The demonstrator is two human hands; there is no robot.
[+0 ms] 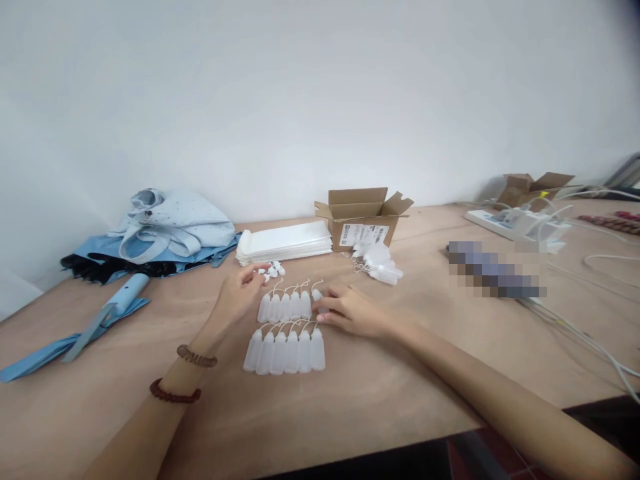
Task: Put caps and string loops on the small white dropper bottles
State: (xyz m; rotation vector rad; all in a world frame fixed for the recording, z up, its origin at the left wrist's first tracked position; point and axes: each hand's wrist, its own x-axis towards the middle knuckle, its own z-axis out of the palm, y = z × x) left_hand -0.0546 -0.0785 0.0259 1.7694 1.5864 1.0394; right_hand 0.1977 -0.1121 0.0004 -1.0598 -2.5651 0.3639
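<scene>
At the right end of the back row of bottles [285, 308], the right hand [350, 311] has its fingers closed on the end bottle [317, 295], which they partly hide. Past that row's left end, the left hand [237, 291] curls its fingers just beside the white caps [273, 270]; whether they grip one, I cannot tell. In front of that row, the front row of bottles [285, 352] lies on the worktop [390, 400].
</scene>
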